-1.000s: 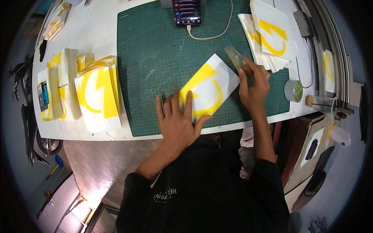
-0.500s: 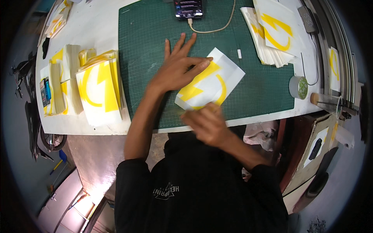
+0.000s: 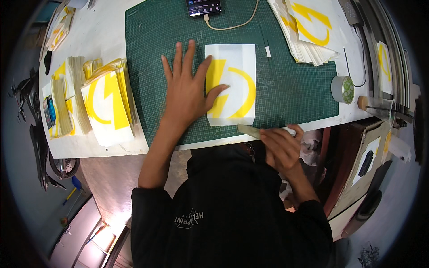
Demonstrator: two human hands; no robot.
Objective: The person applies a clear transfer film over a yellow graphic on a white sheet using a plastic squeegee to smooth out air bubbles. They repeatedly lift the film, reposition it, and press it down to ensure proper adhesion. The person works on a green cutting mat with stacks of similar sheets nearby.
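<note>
A white paper bag or envelope with a yellow print (image 3: 239, 96) lies upright on the green cutting mat (image 3: 290, 96); a narrow strip shows along its near edge. My left hand (image 3: 190, 89) is spread flat, with thumb and index finger over the paper's left side and the other fingers on the mat. By the mat's near edge, my right hand (image 3: 282, 145) is closed around a flat, pale grey-green strip-like tool (image 3: 248, 130). The tool's tip reaches the paper's lower right corner; whether it touches, I cannot tell.
Stacks of similar printed paper stand at left (image 3: 107, 105) and far right (image 3: 313, 22). A phone (image 3: 203, 6) with a white cable (image 3: 232, 29) lies at the far edge. A roll of tape (image 3: 343, 89) and a clear cup (image 3: 377, 107) sit at right.
The paper has turned from slanted to upright. My left hand has shifted onto its left side. My right hand has moved off the paper, to the right and nearer me, with the tool now visible.
</note>
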